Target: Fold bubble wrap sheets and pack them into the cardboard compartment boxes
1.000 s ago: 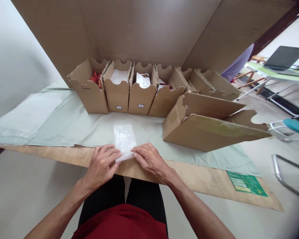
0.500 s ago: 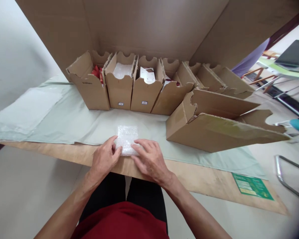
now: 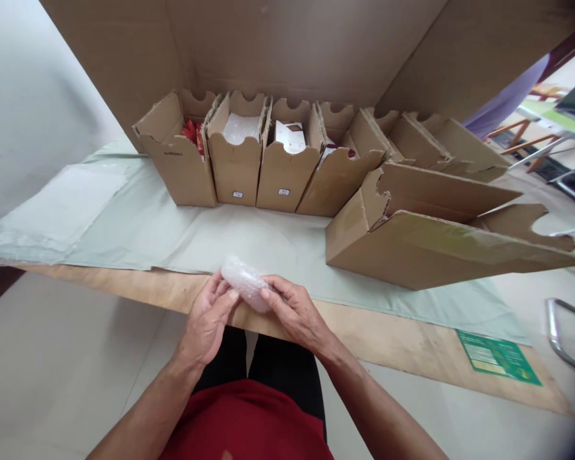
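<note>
A piece of clear bubble wrap [image 3: 245, 282] is held between my two hands over the table's front edge, tilted and bent into a narrow shape. My left hand [image 3: 209, 314] grips its left side, thumb on the near face. At the other end, my right hand [image 3: 294, 311] has its thumb on top and its fingers behind. Whether anything lies inside the wrap cannot be made out.
Several cardboard holders [image 3: 280, 176] stand in a row at the back, some with red packets, bubble wrap or a white box. A larger cardboard holder [image 3: 441, 249] lies at right. Flat bubble wrap sheets [image 3: 62, 204] lie at left. A green card [image 3: 498, 358] is at the front right.
The bubble wrap lay flat on the cloth; now it is lifted, tilted and bent. Both hands have closed on it from its sides. The view has shifted slightly.
</note>
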The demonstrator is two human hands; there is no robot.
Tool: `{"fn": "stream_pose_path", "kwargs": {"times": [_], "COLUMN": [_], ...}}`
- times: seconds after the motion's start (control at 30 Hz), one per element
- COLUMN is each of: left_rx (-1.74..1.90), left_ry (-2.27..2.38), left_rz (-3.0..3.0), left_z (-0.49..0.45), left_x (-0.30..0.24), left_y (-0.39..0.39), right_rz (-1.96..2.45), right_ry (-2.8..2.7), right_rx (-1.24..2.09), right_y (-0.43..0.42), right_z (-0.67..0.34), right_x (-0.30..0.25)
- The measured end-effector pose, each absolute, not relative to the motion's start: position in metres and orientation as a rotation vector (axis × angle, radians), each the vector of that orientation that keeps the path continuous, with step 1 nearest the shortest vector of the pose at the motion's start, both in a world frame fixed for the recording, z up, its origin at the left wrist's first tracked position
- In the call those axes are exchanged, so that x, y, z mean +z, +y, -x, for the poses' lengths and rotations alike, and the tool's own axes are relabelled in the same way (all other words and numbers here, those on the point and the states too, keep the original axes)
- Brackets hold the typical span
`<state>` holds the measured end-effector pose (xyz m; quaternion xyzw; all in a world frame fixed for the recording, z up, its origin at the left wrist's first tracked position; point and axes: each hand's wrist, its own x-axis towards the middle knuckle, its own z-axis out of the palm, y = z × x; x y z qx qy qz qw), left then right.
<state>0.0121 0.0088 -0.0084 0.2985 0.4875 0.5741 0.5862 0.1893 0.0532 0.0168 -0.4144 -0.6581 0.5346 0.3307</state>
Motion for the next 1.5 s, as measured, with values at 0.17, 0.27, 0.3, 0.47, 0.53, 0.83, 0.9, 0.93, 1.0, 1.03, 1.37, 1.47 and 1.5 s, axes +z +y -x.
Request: {"fn": "stream_pose_path", "kwargs": {"times": [0.17,0.27,0.3,0.47,0.53,0.83,0.9,0.93,1.0,1.03,1.37,1.47,1.5], "left_rx": [1.332,1.225,1.173,0.997,0.922,1.206,1.239,1.216,1.116,1.084,1.249,1.248,1.254], "left_ry": [1.257,1.249,1.228,1.166,1.157,1.080,0.995,0.943,0.879,0.867,0.740,0.737,0.729], "left_rz": [-0.798,-0.967,-1.025,-1.300,-1.461,-2.285,-2.459,-2.535,-2.641,-2.669,-2.825,-2.799,-2.790], "left_z": [-0.017,-0.020,-0.022,-0.042,-0.049,-0.084,-0.112,-0.127,-0.155,-0.165,-0.167,-0.169,-0.169], "left_x": [-0.007,0.003,0.006,0.016,0.018,0.088,0.103,0.108,0.112,0.111,0.094,0.092,0.091], "left_y": [0.014,0.009,0.008,0.005,0.008,0.085,0.119,0.135,0.157,0.163,0.131,0.136,0.138], "right_rz": [1.132,1.183,1.158,1.106,1.181,1.377,1.379,1.384,1.414,1.449,2.215,2.392,2.420], "right_ry": [-1.666,-1.744,-1.766,-1.876,-1.933,-1.883,-1.651,-1.528,-1.346,-1.311,-1.670,-1.839,-1.883], "right_rx": [1.391,1.205,1.227,1.351,1.303,0.566,0.306,0.192,0.006,-0.069,-0.484,-0.486,-0.476], "right_y": [0.043,0.044,0.045,0.044,0.040,0.020,0.022,0.025,0.039,0.048,0.118,0.121,0.122], "right_z": [-0.198,-0.215,-0.221,-0.244,-0.251,-0.355,-0.384,-0.396,-0.416,-0.425,-0.452,-0.436,-0.432], "right_x": [0.014,0.023,0.027,0.048,0.054,0.145,0.174,0.186,0.202,0.207,0.173,0.180,0.184]}}
